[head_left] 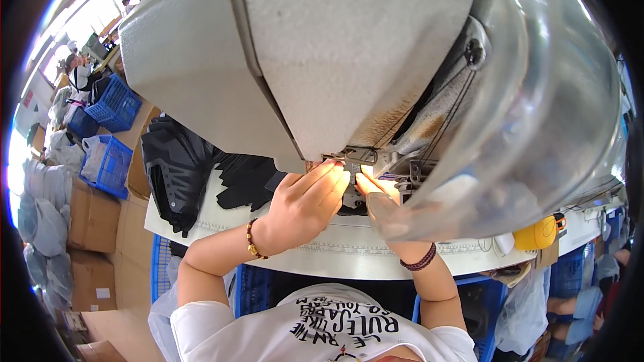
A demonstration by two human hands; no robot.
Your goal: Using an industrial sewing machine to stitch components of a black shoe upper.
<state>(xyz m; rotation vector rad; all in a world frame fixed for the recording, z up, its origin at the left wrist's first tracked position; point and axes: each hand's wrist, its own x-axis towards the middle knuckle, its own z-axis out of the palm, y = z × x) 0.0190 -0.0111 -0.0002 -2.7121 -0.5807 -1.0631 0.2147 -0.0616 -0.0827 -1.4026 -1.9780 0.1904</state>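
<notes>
A large white sewing machine (349,47) fills the upper middle, its needle area lit from below. There a small black fabric piece (353,196) lies under the machine head. My left hand (303,206) is closed at its left side, fingers bunched and tips pressed close to the needle. From the right, my right hand (384,188) pinches the same piece near its edge. A clear plastic guard (510,127) covers part of that hand. Left of my left hand, several flat black cut pieces (245,179) lie fanned out, beside a pile of dark shoe uppers (173,167).
The white table's front edge (335,267) curves before me. A yellow object (535,233) sits at its right end. Blue crates (107,166) and cardboard boxes (94,218) stand on the left. A plastic bag (523,315) hangs at lower right. Other people are further off.
</notes>
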